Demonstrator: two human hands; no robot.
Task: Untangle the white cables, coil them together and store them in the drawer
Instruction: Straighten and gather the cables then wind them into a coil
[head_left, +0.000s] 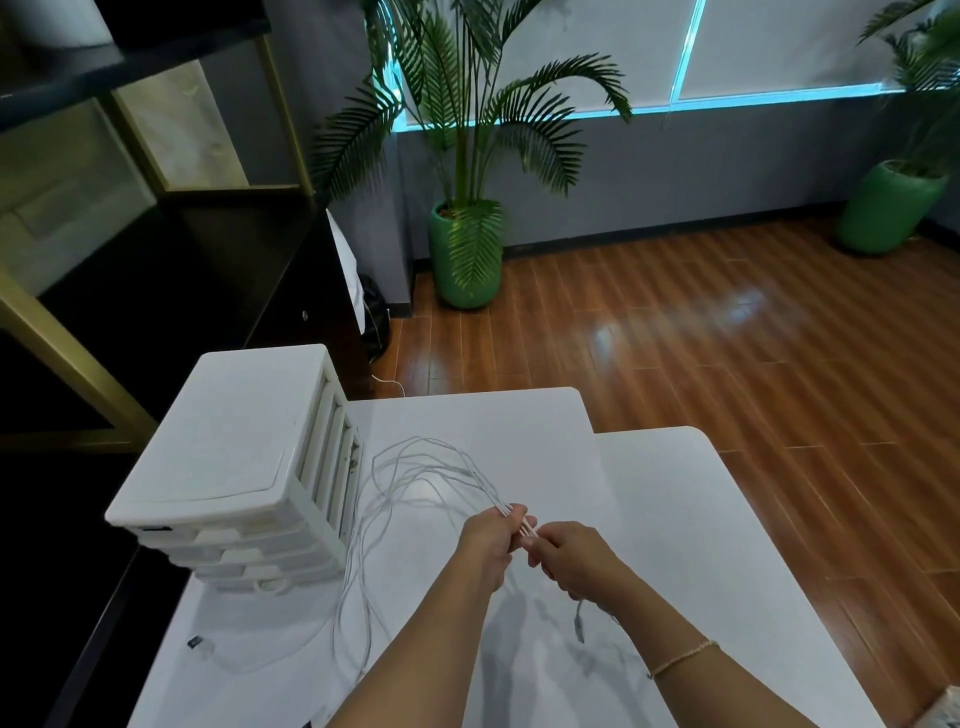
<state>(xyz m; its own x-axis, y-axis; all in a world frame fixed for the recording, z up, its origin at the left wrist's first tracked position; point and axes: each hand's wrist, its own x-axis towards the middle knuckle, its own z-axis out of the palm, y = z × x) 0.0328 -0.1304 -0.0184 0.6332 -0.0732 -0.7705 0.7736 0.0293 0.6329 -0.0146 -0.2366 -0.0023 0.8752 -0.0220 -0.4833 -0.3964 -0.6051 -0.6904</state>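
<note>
Gripping bunched white cables (415, 483) between closed left hand (488, 540) and right hand (576, 558), loops trailing leftward beyond.

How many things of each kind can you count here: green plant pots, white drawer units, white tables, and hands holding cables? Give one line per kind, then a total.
Green plant pots: 2 (one by the wall, one at far right)
White drawer units: 1
White tables: 2 (one, one)
Hands holding cables: 2 (left hand, right hand)
Total: 7
</note>
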